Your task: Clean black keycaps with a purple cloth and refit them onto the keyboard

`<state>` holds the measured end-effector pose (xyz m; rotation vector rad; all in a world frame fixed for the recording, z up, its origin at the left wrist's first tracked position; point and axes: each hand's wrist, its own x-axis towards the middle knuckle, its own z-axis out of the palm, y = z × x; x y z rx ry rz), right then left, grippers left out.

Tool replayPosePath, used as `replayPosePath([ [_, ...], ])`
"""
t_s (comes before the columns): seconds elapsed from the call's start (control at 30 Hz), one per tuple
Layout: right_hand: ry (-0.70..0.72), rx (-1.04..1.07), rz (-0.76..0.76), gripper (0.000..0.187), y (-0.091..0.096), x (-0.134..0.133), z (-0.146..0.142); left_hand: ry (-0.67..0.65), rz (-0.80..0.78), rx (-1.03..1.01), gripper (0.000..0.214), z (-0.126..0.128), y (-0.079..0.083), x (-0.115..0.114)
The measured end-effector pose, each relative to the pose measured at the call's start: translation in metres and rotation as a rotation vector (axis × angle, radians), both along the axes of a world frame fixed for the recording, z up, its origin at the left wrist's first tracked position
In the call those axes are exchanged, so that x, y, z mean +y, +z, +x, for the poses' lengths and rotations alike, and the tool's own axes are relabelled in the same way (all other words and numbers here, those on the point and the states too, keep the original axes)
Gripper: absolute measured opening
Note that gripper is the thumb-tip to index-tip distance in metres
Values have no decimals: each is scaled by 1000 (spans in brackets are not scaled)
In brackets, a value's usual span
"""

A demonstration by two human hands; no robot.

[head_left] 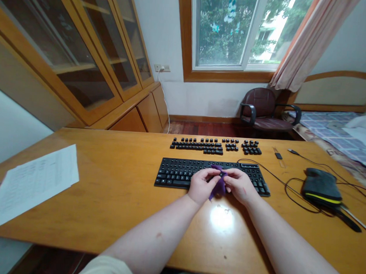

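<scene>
A black keyboard lies on the wooden desk, and both my hands meet over its front edge. My left hand and my right hand are closed together on a small purple cloth, which hangs down between them. A small dark piece shows at the fingertips; I cannot tell what it is. Behind the keyboard, several loose black keycaps are laid out in rows in the shape of a keyboard.
Printed paper sheets lie at the desk's left edge. A dark grey pouch and black cables sit at the right. A brown armchair, a bed and a window are beyond; a wooden glass-door cabinet stands left.
</scene>
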<state>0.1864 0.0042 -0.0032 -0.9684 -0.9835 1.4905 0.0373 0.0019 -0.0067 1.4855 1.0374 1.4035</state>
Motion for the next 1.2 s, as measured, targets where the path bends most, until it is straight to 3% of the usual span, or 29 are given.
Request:
replayPosePath([
  [0.2,-43,-55,-40,22,0,1,2,43,51,89,17,-1,5,-5],
  [0.43,-137,-119,13,20,-3,4,2,61,151,212,22,2,10,-11],
  [0.67,-54,-33,-16,32,-3,2,-1,147,208,262,15,-1,10,-7],
  [0.9,-81,-230,31,29,5,-1,0,115,328,411,18,-3,10,-6],
  [1.2,-113,-349,79,26,11,0,-1,67,232,381,28,-1,9,-6],
])
